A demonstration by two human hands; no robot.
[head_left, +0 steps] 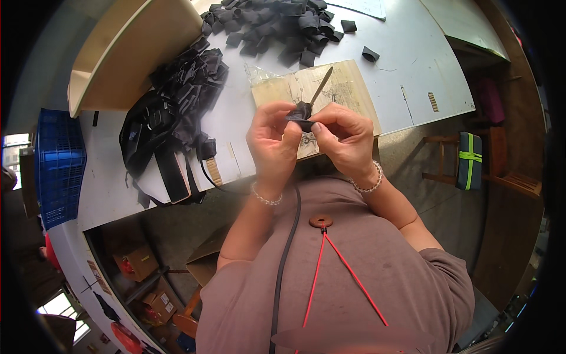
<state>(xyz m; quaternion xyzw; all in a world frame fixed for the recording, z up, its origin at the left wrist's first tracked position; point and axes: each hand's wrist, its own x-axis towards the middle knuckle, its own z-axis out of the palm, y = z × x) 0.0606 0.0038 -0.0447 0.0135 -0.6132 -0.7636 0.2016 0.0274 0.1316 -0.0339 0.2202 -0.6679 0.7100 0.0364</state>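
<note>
A small black fabric piece, folded or looped, is held up between both hands above a worn wooden board. My left hand pinches its left side with thumb and fingers. At its right edge my right hand grips it between thumb and forefinger. Just behind the piece, a narrow metal tool points up and right over the board; its lower end is hidden, so I cannot tell whether it lies there or touches the fabric. Loose dark threads are scattered on the board.
Many black fabric loops are heaped at the table's far side. Black straps and webbing pile up on the left beside a wooden panel. A blue plastic basket stands far left. On the right is a chair with a dark cushion.
</note>
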